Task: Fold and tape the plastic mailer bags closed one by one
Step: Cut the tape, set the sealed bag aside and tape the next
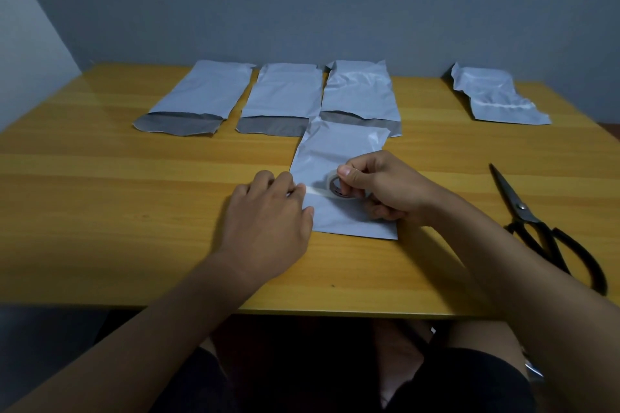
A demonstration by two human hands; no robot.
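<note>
A folded white mailer bag point(339, 151) lies on the wooden table point(134, 211) in front of me. My right hand point(385, 188) grips a small roll of clear tape point(337, 186) just above the bag. A short strip of tape point(310, 190) runs leftward from the roll. My left hand point(268, 218) pinches the strip's free end at the bag's left edge. Three unfolded mailer bags lie in a row behind: left point(201, 94), middle point(285, 97) and right point(360, 90), each with its grey flap open toward me.
A crumpled, folded mailer bag point(493, 97) lies at the far right of the table. Black scissors point(536, 228) rest closed near the right edge. A grey wall stands behind the table. My legs show below the table's front edge.
</note>
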